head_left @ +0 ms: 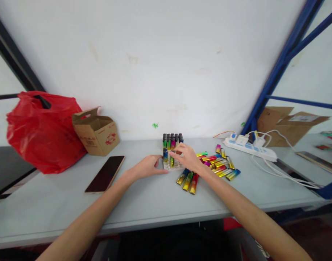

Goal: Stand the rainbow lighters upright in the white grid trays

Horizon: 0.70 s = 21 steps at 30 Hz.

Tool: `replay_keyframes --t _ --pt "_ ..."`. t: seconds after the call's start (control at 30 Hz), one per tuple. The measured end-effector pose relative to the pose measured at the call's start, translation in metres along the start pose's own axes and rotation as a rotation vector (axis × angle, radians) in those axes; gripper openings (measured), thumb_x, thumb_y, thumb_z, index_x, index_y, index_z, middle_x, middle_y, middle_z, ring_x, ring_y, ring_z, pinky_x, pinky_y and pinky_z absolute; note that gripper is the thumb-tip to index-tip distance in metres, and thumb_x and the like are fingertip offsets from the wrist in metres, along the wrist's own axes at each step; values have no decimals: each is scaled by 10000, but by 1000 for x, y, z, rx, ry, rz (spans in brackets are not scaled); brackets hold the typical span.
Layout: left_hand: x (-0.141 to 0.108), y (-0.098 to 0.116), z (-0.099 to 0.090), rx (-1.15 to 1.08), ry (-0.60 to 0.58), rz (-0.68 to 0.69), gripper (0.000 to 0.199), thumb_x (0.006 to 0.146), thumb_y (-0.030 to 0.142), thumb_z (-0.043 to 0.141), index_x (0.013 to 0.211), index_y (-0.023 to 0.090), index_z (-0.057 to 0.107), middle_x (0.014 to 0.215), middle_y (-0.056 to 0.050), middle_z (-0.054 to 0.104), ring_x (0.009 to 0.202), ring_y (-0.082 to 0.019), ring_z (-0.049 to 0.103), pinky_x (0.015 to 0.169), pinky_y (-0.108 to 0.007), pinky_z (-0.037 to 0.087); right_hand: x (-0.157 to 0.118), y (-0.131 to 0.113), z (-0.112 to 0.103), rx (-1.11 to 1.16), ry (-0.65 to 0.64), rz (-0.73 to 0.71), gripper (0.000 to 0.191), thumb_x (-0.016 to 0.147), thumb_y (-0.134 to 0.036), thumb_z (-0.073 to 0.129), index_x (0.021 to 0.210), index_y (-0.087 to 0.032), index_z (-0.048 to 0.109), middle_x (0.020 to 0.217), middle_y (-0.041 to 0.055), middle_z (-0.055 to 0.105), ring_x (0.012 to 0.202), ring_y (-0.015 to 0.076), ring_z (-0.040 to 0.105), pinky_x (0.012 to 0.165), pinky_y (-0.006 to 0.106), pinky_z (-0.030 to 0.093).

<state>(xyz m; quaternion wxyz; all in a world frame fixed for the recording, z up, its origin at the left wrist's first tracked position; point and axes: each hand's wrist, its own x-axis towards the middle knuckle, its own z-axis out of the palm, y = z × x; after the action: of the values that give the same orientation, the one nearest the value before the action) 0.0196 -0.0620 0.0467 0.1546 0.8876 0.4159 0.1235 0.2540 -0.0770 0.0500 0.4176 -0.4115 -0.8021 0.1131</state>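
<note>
A pale tray with round holes stands near the middle of the table, its back rows filled with upright, black-topped lighters. My right hand is over the tray, its thumb and fingers closed on a yellow-green lighter that stands upright in front of the filled rows. A blue lighter stands to the left of it. At the tray's left front edge rests my left hand, thumb and fingers apart, with nothing held. Loose shiny lighters lie in front of the tray and to its right.
On the left are a red plastic bag, an open cardboard box and a dark phone. A white power strip with cables lies at the right, near blue metal posts and brown cardboard.
</note>
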Motion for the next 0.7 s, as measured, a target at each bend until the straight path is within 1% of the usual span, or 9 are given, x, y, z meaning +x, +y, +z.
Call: replay_keyframes --t 0.07,0.1,0.17,0.27,0.37,0.43,0.5,0.6,0.7 --pt "0 0 0 -3 0 -1 653 769 762 636 1049 173 641 770 -6 628 648 -186 551 590 -285 352 -1 -3 1 19 -34 63 483 962 -594 558 699 -199 651 698 22 625 678 167 565 706 288 437" --pt "0 -1 1 -4 0 0 660 766 766 636 1054 172 643 778 -9 633 649 -186 552 591 -285 353 -2 -4 2 54 -48 105 481 961 -593 562 704 -198 661 664 15 634 634 162 566 676 284 431" --pt "1 -2 2 -3 1 4 671 758 778 634 1044 171 647 787 -13 640 651 -185 552 595 -286 356 -3 -6 4 137 -61 173 459 956 -592 571 751 -199 690 675 17 684 611 166 603 653 279 437" --pt "1 -4 4 -1 15 14 691 749 794 626 1048 172 657 790 -16 640 663 -184 553 610 -286 363 -4 -4 9 182 -96 196 433 958 -588 573 802 -205 701 701 24 718 616 176 641 630 270 439" --pt "1 -5 5 -6 21 17 714 748 795 625 1102 176 661 796 -15 637 668 -184 550 616 -286 365 -3 0 14 68 -129 122 412 982 -557 560 798 -208 678 657 15 686 588 163 609 595 256 389" --pt "1 -5 5 -4 23 20 707 752 787 628 1105 175 661 798 -17 635 671 -185 547 616 -287 363 -1 0 17 -79 -129 36 403 999 -534 547 792 -208 665 680 27 682 608 160 591 596 257 351" --pt "1 -4 5 0 25 26 673 762 768 634 1076 173 662 803 -21 634 681 -186 546 623 -289 365 1 -4 19 -228 -126 -22 388 1007 -531 538 836 -209 672 726 49 696 645 171 595 607 265 330" --pt "1 -3 3 0 21 18 610 771 738 637 1016 180 656 799 -20 636 682 -184 540 623 -290 363 2 -12 19 -362 -144 -36 395 1005 -557 524 906 -211 688 747 69 711 676 189 617 629 273 338" --pt "0 -1 2 -7 16 -5 622 757 750 636 1018 186 642 789 -14 635 665 -179 534 608 -289 355 4 -12 9 -408 -152 -15 430 1022 -563 479 902 -216 702 750 73 721 698 197 637 665 275 375"
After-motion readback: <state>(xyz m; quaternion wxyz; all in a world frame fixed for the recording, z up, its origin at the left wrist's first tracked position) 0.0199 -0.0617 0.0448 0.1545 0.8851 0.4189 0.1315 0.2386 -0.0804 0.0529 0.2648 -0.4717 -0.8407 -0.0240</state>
